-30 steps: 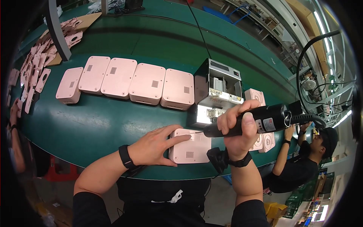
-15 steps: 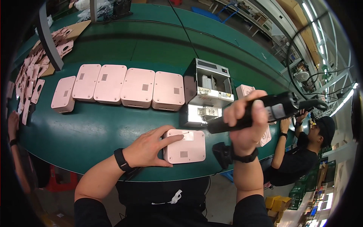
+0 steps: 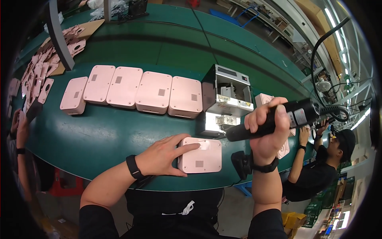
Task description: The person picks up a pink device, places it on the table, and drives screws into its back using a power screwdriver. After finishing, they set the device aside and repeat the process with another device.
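Observation:
My left hand (image 3: 161,154) holds a pale pink plastic box (image 3: 210,161) flat on the table near its front edge. Its thumb presses the near left side, and the index finger lies across the top, on a whitish rectangular patch. In my right hand (image 3: 270,129) is a black electric screwdriver (image 3: 297,115), gripped round its body with the cord trailing off right. The screwdriver's front end points left, just in front of a screw feeder (image 3: 229,93) with an open top and a bright metal front; its bit is hard to make out.
Several similar pink boxes (image 3: 125,85) stand in a row behind my left hand. Flat pink panels (image 3: 38,75) are heaped at far left beside a grey post (image 3: 59,38). More pink parts lie behind my right wrist. Co-workers sit at both sides, one (image 3: 330,167) on the right.
The whole view has shifted slightly, so things sit further right. Both my hands keep their holds on box and screwdriver. The left co-worker's hands have come further into view.

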### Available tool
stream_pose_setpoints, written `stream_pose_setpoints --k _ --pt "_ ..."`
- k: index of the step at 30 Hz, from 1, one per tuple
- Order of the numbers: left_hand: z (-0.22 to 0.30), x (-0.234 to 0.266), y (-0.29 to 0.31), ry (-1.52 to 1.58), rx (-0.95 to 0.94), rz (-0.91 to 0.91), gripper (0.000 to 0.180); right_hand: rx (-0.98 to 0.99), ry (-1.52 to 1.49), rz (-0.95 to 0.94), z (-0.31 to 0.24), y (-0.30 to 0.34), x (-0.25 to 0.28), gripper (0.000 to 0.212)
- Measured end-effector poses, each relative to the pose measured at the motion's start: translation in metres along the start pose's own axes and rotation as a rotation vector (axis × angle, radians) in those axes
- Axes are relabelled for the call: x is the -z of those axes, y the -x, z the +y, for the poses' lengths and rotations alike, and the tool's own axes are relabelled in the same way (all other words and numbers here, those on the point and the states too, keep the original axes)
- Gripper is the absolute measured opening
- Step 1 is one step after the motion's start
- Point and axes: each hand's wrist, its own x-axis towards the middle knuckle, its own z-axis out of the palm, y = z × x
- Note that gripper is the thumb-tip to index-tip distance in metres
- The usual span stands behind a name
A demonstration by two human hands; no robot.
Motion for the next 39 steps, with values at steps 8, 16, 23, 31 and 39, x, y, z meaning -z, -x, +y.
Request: stream_pose_setpoints --k 8,16,23,31,39 --pt "-0.001 0.002 0.0 0.028 -0.004 0.027 0.077 -0.017 -0.163 -0.24 0.013 0.021 -0.044 0.031" --pt "-0.004 -0.004 0.001 0.065 -0.068 0.061 0.081 -0.066 -0.146 -0.309 0.027 0.024 -0.058 0.034" --pt "-0.005 -0.006 0.004 0.058 -0.055 0.079 0.08 -0.09 -0.139 -0.342 0.031 0.027 -0.064 0.037" --pt "-0.004 -0.005 0.0 0.052 -0.044 0.074 0.084 -0.063 -0.129 -0.295 0.031 0.022 -0.054 0.034" --pt "-0.004 0.008 0.0 0.01 0.004 0.058 0.084 0.094 -0.042 -0.047 -0.013 0.002 -0.014 0.026"
